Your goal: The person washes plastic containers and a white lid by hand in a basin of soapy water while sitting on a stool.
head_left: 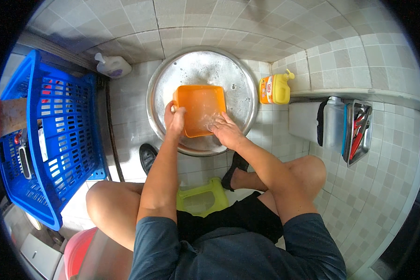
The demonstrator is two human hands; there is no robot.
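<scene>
A square orange plastic tub (199, 105) sits tilted over a large round metal basin (159, 84) on the floor. My left hand (175, 120) is closed around the tub's left wall, its thumb toward the inside. Inside the lower right corner, my right hand (227, 132) presses its fingers against the tub. Around those fingertips shows a pale, glistening patch (211, 122); whether it is a wiry scrubber or splashing water I cannot tell. The basin's shiny bottom is wet and dotted with drops.
Right of the basin stands a yellow pump jug (280, 89); a white bottle (113, 66) is at the back left. A blue plastic crate (67, 123) holding several items fills the left side. Red-handled tools lie in a metal tray (359, 133) at right. A green stool (203, 198) is below me.
</scene>
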